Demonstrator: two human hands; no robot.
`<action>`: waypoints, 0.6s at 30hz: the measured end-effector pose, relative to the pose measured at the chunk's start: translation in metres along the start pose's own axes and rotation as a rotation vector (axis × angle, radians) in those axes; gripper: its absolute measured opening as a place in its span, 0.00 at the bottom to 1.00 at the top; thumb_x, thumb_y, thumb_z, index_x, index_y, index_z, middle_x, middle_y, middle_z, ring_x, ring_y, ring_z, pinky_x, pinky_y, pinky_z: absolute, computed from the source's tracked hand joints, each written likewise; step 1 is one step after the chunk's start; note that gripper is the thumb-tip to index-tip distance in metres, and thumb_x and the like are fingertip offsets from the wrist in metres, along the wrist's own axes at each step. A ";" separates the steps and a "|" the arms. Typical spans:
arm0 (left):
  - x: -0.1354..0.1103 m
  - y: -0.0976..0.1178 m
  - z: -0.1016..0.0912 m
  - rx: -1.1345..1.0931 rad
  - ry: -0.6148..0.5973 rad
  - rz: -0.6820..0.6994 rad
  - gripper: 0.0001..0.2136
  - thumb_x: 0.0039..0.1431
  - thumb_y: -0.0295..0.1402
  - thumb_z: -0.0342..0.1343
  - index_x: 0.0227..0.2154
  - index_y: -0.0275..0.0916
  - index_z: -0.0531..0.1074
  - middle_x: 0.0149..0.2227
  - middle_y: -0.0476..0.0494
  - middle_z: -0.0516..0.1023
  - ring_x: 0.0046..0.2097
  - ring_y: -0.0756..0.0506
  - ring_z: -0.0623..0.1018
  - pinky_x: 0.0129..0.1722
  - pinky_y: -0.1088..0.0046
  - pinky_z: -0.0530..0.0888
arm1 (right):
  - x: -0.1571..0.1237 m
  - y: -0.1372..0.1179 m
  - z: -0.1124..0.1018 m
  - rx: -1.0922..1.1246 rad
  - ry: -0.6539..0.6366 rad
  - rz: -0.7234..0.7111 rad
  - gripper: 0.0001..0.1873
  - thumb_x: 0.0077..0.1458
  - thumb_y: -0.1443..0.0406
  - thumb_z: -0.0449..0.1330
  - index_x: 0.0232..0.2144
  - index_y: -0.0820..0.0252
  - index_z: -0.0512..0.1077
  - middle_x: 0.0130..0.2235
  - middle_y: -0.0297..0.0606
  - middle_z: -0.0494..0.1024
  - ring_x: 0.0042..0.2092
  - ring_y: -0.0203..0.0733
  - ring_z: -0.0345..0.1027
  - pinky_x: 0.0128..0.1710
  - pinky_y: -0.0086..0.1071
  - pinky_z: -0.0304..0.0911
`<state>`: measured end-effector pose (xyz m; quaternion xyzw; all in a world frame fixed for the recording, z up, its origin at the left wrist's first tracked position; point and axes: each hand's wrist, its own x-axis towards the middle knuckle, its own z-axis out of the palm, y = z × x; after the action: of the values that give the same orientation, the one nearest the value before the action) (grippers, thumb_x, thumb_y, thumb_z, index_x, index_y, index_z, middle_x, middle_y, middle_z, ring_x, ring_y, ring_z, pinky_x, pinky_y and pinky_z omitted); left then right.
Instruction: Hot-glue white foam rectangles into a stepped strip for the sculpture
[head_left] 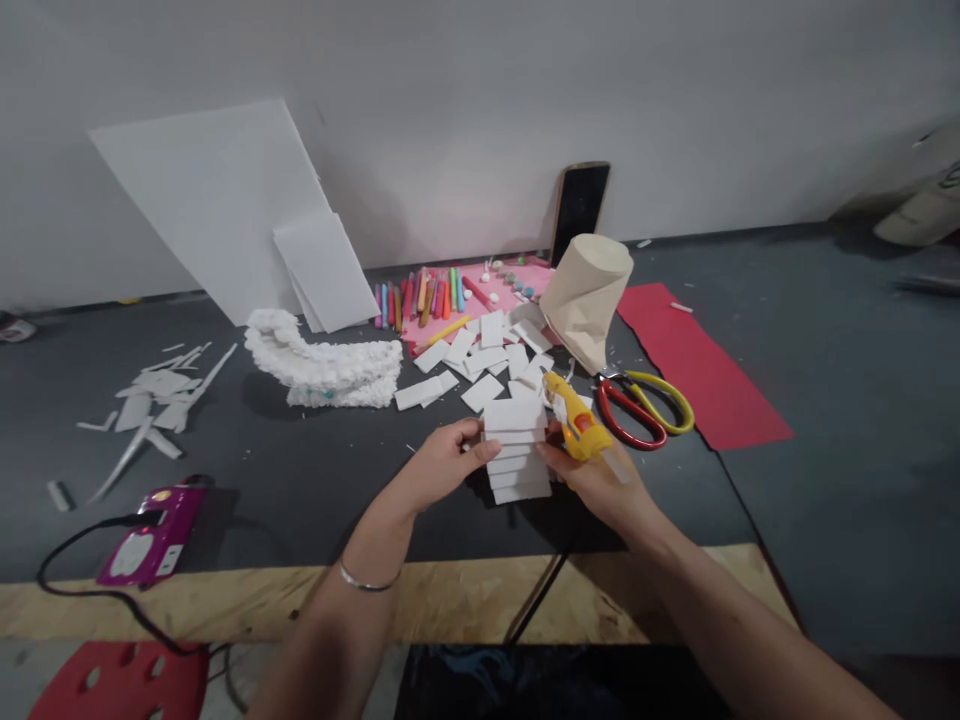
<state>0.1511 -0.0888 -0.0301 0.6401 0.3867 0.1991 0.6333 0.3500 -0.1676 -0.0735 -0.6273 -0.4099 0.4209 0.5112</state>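
Observation:
My left hand (442, 462) is closed on the left edge of a piece built of overlapping white foam strips (516, 452), with the thumb on its front. On the other side, my right hand (600, 485) presses its thumb to the right edge of that piece. The same hand also holds a yellow hot glue gun (583, 425), its orange light showing and its nozzle pointing up and away; the fingers around it are partly hidden. Just beyond my hands lie several loose white foam rectangles (484, 392). Scissors (637, 410) with red and yellow handles rest to the right.
A white bumpy foam form (330, 370) stands left, near foam scraps (161, 390). A beige paper-covered cone shape (592, 290) and a phone (579, 210) stand behind. Crayons (424, 297), red paper (705, 365), white boards (217, 200) and a purple power box (154, 535) with a cable surround the work.

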 end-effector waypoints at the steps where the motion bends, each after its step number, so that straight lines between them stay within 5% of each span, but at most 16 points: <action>1: 0.002 -0.002 0.003 -0.079 0.003 -0.019 0.23 0.52 0.50 0.62 0.40 0.34 0.79 0.41 0.40 0.82 0.45 0.40 0.78 0.48 0.64 0.73 | 0.000 -0.001 -0.001 -0.028 0.001 -0.009 0.19 0.49 0.54 0.66 0.39 0.57 0.70 0.35 0.37 0.77 0.30 0.42 0.70 0.27 0.33 0.65; 8: 0.008 -0.012 0.006 -0.172 0.172 -0.025 0.24 0.49 0.50 0.65 0.42 0.34 0.78 0.40 0.42 0.82 0.43 0.41 0.78 0.47 0.65 0.73 | -0.007 -0.023 -0.007 -0.050 0.052 -0.056 0.19 0.55 0.51 0.61 0.40 0.58 0.70 0.40 0.40 0.77 0.25 0.35 0.66 0.24 0.31 0.64; 15: 0.006 -0.018 0.004 0.020 0.258 0.039 0.20 0.55 0.48 0.60 0.39 0.35 0.78 0.38 0.42 0.81 0.41 0.42 0.77 0.44 0.67 0.73 | -0.039 -0.043 -0.001 -0.152 -0.269 -0.044 0.09 0.57 0.57 0.59 0.35 0.56 0.71 0.34 0.33 0.75 0.25 0.32 0.64 0.24 0.26 0.62; 18: 0.006 -0.017 0.004 0.046 0.253 0.047 0.19 0.55 0.49 0.59 0.37 0.35 0.77 0.36 0.43 0.80 0.38 0.43 0.76 0.40 0.68 0.73 | -0.046 -0.051 0.003 -0.208 -0.302 -0.050 0.09 0.57 0.58 0.57 0.33 0.56 0.69 0.30 0.32 0.73 0.25 0.32 0.64 0.24 0.26 0.61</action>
<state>0.1535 -0.0887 -0.0479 0.6332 0.4528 0.2841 0.5597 0.3284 -0.2025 -0.0188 -0.5960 -0.5388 0.4530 0.3864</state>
